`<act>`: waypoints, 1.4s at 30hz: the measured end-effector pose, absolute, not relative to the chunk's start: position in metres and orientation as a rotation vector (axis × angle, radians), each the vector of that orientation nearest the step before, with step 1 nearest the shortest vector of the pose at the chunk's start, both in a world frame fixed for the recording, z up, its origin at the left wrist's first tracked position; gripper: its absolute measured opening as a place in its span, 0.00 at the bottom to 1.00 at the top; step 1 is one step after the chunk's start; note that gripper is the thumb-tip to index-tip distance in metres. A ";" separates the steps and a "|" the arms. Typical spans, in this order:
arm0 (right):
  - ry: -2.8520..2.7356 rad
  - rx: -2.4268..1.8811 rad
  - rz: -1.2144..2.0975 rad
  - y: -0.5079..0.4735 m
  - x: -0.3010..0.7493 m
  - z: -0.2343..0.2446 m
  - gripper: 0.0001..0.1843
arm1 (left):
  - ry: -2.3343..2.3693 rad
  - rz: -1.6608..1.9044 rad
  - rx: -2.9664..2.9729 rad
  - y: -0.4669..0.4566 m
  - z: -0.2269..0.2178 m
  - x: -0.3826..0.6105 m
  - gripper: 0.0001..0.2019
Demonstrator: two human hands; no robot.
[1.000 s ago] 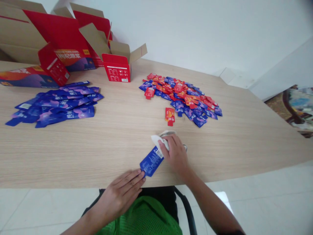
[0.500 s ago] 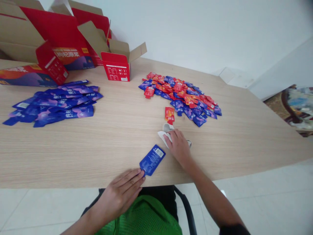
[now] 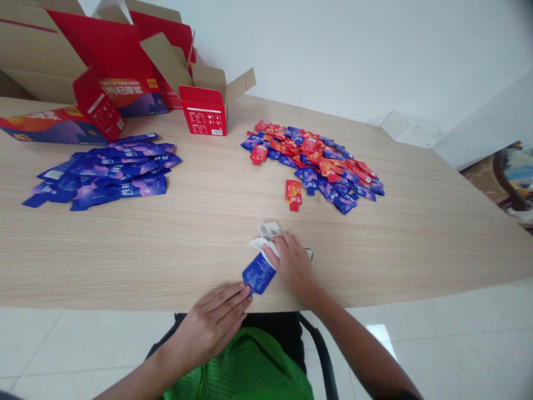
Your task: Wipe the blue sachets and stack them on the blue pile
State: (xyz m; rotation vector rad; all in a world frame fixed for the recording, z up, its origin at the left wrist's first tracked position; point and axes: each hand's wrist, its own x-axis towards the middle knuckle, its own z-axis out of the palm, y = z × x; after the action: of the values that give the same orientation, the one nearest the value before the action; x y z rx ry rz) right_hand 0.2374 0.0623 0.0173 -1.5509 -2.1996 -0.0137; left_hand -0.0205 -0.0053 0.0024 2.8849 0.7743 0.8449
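Blue packet point(image 3: 258, 275) lies flat at near edge of table point(image 3: 200, 233). Left hand point(image 3: 212, 322) flat, fingers out, only fingertips pinning near corner, gripping nothing. Right hand point(image 3: 293, 266) curled around white cloth point(image 3: 264, 240), pressing it on packet's far end. Risk imo: pin that light, cloth drag could skid packet off edge.

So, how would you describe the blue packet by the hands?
Start at the pale wooden table's near edge. A flat blue foil packet lies there between the left hand and the right hand, which presses a white cloth on it. Only this blue one lies outside the blue pile and the red-and-blue pile.
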 end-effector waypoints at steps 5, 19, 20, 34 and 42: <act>-1.956 -1.666 -0.170 0.086 0.292 0.029 0.15 | 0.812 0.864 2.880 0.000 0.016 -0.012 0.16; -1.477 -1.727 0.017 0.038 0.301 0.006 0.18 | 1.363 0.636 2.612 0.019 0.008 0.058 0.27; -1.481 -1.725 0.021 0.039 0.301 0.005 0.18 | 1.357 0.637 2.612 0.020 0.009 0.056 0.25; -1.517 -1.737 0.078 0.039 0.302 0.005 0.18 | 1.246 0.799 2.541 0.014 0.022 0.017 0.28; -1.685 -1.571 0.108 0.045 0.272 0.042 0.13 | 0.913 0.607 3.014 -0.018 0.006 -0.026 0.25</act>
State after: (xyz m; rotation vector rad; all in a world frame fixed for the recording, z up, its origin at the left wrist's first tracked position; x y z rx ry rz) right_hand 0.2717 0.0452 0.0417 -1.5715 -1.6851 0.1082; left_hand -0.0258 -0.0178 0.0061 3.0142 0.9130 0.6068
